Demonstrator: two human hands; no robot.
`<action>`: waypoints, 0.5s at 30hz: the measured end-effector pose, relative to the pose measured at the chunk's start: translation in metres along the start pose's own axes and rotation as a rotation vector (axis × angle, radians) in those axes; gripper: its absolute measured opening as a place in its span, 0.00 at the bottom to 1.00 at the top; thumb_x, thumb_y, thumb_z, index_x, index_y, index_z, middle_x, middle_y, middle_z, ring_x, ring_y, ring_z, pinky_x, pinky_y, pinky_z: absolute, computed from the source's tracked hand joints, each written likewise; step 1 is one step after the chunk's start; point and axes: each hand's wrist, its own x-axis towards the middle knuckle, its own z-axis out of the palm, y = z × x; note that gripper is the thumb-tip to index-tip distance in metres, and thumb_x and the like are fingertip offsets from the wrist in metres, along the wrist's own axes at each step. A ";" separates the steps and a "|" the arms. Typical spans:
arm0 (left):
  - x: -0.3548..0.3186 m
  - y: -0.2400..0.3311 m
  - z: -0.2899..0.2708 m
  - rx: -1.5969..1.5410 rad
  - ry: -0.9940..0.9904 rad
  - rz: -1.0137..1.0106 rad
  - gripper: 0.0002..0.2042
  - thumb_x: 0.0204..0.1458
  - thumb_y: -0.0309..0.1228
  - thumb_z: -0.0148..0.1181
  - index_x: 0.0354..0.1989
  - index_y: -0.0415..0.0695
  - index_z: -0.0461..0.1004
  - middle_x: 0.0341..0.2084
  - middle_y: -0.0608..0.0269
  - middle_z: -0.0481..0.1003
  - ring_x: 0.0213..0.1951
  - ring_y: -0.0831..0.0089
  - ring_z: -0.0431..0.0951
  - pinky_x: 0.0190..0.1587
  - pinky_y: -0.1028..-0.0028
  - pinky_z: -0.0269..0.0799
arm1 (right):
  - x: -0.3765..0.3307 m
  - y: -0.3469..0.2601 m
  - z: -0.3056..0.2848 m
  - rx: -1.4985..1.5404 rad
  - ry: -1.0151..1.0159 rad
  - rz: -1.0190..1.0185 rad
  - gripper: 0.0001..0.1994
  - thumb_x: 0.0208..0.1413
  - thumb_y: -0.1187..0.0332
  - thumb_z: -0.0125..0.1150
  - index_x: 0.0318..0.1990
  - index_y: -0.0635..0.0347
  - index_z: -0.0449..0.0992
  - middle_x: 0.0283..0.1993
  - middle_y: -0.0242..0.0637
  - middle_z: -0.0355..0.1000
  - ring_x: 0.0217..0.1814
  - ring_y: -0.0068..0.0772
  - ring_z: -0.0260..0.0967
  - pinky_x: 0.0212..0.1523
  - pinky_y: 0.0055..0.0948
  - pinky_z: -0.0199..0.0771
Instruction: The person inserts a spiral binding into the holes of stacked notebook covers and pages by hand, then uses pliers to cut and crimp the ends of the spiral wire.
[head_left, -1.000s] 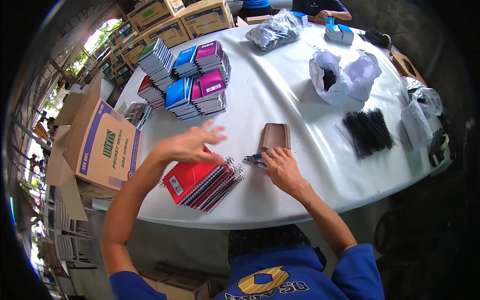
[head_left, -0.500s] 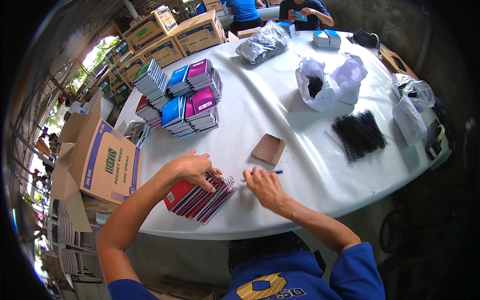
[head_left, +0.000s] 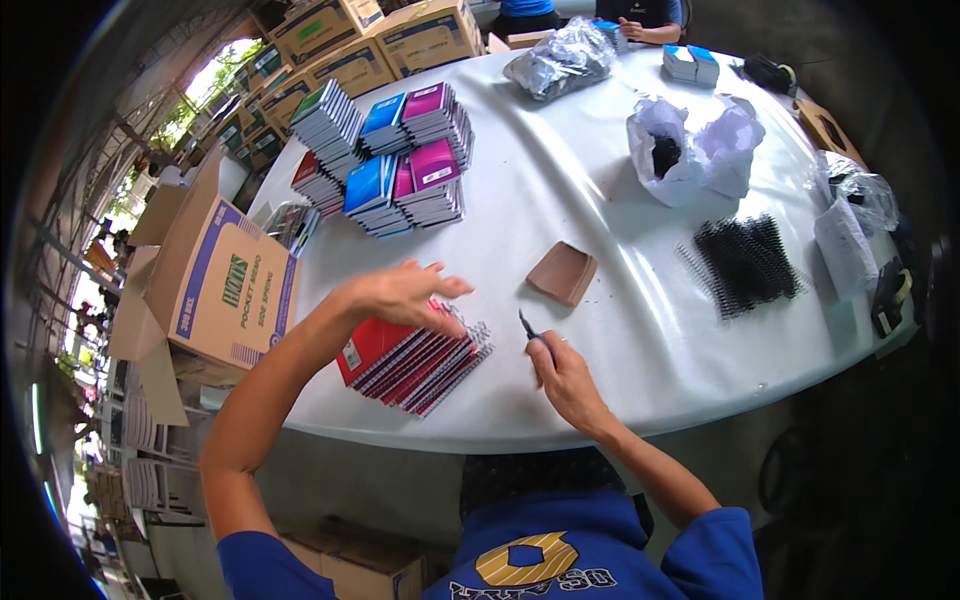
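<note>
Fingers outstretched, my left hand (head_left: 415, 295) hovers over a row of red spiral notebooks (head_left: 385, 345) near the table's front edge. Their wire coils fan out toward the right, with some coil ends (head_left: 483, 338) sticking out. I cannot tell whether the fingertips touch the covers. My right hand (head_left: 568, 375) is closed around a small hand tool with a dark pointed tip (head_left: 527, 325), probably pliers; most of its blue handle is hidden in the fist. The tip points away from me, apart from the notebooks. Just beyond lies a shallow brown cardboard tray (head_left: 562, 273).
Blue, purple, green and red notebook stacks (head_left: 405, 190) stand beyond my left hand. An open carton (head_left: 235, 280) sits at left. Black coils (head_left: 748, 265) lie on the right, below white bags (head_left: 690, 150). Another person's hand (head_left: 632, 30) shows across the table (head_left: 620, 400).
My left hand has loosened from the notebooks and spread its fingers. My right hand has turned, so the tool's dark tip now points away from me. The whole view has shifted slightly.
</note>
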 end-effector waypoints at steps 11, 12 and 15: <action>0.007 0.033 -0.015 -0.423 0.029 0.067 0.29 0.49 0.14 0.58 0.63 0.39 0.64 0.64 0.61 0.64 0.62 0.63 0.68 0.64 0.68 0.65 | 0.014 -0.048 0.065 1.186 -0.586 0.483 0.41 0.59 0.30 0.21 0.43 0.60 0.70 0.31 0.34 0.71 0.33 0.30 0.72 0.41 0.37 0.77; 0.009 0.032 -0.014 -0.423 0.028 0.068 0.29 0.49 0.14 0.58 0.63 0.39 0.64 0.64 0.61 0.64 0.62 0.63 0.68 0.64 0.68 0.65 | 0.017 -0.048 0.065 1.186 -0.584 0.483 0.41 0.59 0.30 0.21 0.43 0.60 0.70 0.31 0.34 0.71 0.33 0.30 0.72 0.41 0.37 0.77; 0.010 0.031 -0.011 -0.409 0.063 0.026 0.31 0.48 0.13 0.57 0.64 0.42 0.63 0.64 0.63 0.65 0.59 0.64 0.71 0.64 0.67 0.67 | 0.021 -0.052 0.066 1.209 -0.591 0.487 0.40 0.60 0.31 0.22 0.43 0.60 0.70 0.31 0.34 0.70 0.33 0.30 0.72 0.40 0.35 0.77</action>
